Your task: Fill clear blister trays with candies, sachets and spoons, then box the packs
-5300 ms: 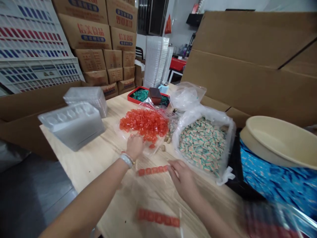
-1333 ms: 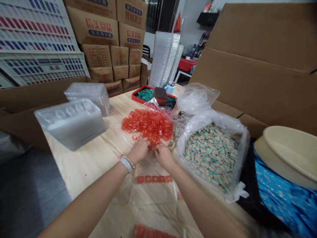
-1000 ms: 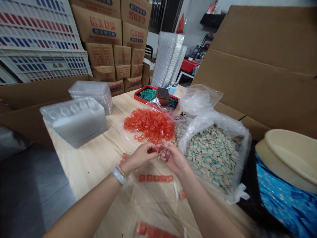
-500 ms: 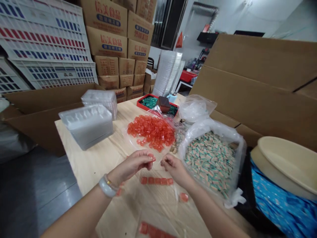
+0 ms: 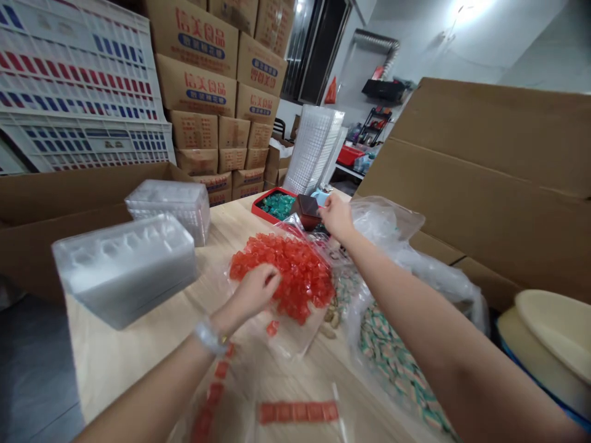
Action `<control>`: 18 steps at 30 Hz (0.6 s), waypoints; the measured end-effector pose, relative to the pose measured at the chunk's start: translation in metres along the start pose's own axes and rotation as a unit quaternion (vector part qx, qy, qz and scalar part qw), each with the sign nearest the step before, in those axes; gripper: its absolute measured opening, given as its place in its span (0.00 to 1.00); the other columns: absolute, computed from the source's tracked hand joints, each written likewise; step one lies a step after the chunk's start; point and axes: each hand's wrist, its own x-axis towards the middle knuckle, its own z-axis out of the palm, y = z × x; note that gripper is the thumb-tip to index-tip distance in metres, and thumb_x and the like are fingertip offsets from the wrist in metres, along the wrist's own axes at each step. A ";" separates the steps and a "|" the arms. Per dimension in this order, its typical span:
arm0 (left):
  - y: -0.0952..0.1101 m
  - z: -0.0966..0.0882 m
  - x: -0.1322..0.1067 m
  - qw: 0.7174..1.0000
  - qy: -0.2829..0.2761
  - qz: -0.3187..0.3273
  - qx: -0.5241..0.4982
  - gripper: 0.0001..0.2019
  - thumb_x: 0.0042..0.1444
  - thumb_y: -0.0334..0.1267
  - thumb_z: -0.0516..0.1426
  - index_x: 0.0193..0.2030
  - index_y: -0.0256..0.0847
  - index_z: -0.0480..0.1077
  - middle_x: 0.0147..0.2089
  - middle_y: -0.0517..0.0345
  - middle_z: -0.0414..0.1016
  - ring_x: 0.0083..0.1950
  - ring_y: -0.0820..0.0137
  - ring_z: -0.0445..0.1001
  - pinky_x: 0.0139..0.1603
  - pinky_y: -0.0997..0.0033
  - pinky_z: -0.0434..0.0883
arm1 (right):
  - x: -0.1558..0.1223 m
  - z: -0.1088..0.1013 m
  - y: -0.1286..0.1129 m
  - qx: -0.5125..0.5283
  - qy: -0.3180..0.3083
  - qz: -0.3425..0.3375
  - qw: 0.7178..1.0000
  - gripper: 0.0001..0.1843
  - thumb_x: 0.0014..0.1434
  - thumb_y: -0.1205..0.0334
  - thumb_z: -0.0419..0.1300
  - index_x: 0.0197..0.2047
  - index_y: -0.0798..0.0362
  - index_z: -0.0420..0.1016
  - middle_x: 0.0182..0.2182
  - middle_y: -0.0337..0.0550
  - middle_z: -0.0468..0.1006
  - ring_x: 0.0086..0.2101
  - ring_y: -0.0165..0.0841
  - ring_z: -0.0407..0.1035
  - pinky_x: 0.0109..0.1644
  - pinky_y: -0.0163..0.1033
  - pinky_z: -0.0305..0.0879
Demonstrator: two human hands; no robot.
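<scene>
I see left hand [image 5: 256, 289] over red candies [image 5: 298, 264], right hand [image 5: 338, 216] by box [image 5: 305, 208], grips unclear; one candy row [image 5: 298, 411] points toward left edge of table [image 5: 101, 360].

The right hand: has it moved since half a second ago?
Yes, farther forward: the right hand was on the near side of the red pile and is now past it, close by the dark brown box.

Red characters 信美食品 [image 5: 204, 82] mark stacked cardboard cartons [image 5: 219, 111] at the far left; white print [image 5: 205, 97] in their blue ovals [image 5: 207, 47] is blurred.
</scene>
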 end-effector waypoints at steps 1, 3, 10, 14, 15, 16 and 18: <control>-0.007 0.001 0.023 1.000 0.000 0.016 0.022 0.10 0.53 0.34 0.44 0.28 0.38 0.64 0.30 0.58 0.68 0.33 0.72 0.65 0.35 0.73 0.62 | 0.017 0.007 0.000 -0.012 0.016 0.018 1.000 0.08 0.55 0.66 0.49 0.36 0.60 0.66 0.28 0.46 0.70 0.30 0.30 0.63 0.36 0.37 0.55; -0.020 0.007 0.059 0.998 -0.015 0.034 0.047 0.08 0.52 0.34 0.46 0.28 0.38 0.65 0.33 0.57 0.69 0.37 0.70 0.65 0.41 0.70 0.61 | 0.044 0.021 0.002 -0.032 0.036 0.049 0.998 0.10 0.57 0.65 0.47 0.39 0.61 0.65 0.33 0.50 0.70 0.34 0.32 0.63 0.39 0.40 0.56; -0.037 0.026 0.040 0.988 -0.077 0.082 0.106 0.09 0.55 0.35 0.46 0.30 0.40 0.66 0.39 0.56 0.68 0.43 0.68 0.62 0.49 0.64 0.57 | 0.050 0.060 0.005 -0.067 -0.020 0.051 0.996 0.16 0.59 0.60 0.45 0.41 0.61 0.68 0.37 0.49 0.70 0.38 0.33 0.65 0.42 0.41 0.59; -0.044 0.017 -0.003 0.974 -0.129 0.111 0.151 0.07 0.52 0.30 0.48 0.31 0.42 0.65 0.36 0.58 0.69 0.42 0.69 0.63 0.53 0.61 0.54 | -0.020 0.075 -0.013 -0.063 -0.101 -0.043 0.992 0.14 0.56 0.68 0.48 0.45 0.52 0.68 0.39 0.45 0.73 0.40 0.32 0.65 0.44 0.36 0.58; -0.045 0.016 -0.009 0.975 -0.124 0.107 0.149 0.07 0.51 0.29 0.48 0.31 0.42 0.65 0.37 0.58 0.69 0.44 0.68 0.63 0.55 0.59 0.51 | -0.043 0.077 -0.017 -0.068 -0.120 -0.068 0.988 0.16 0.54 0.69 0.49 0.47 0.51 0.67 0.42 0.45 0.72 0.42 0.33 0.64 0.45 0.36 0.57; -0.047 0.016 -0.014 0.979 -0.111 0.097 0.139 0.07 0.51 0.29 0.48 0.31 0.42 0.65 0.40 0.58 0.69 0.47 0.68 0.62 0.57 0.57 0.48 | -0.067 0.078 -0.020 -0.096 -0.139 -0.098 0.981 0.18 0.53 0.68 0.51 0.48 0.52 0.65 0.45 0.48 0.69 0.45 0.37 0.62 0.47 0.40 0.56; -0.050 0.015 -0.016 0.989 -0.078 0.073 0.099 0.07 0.53 0.31 0.47 0.32 0.42 0.65 0.48 0.57 0.66 0.52 0.67 0.60 0.58 0.56 0.46 | -0.113 0.079 -0.022 -0.140 -0.144 -0.112 0.973 0.19 0.53 0.66 0.51 0.49 0.53 0.65 0.52 0.52 0.62 0.50 0.43 0.56 0.50 0.47 0.52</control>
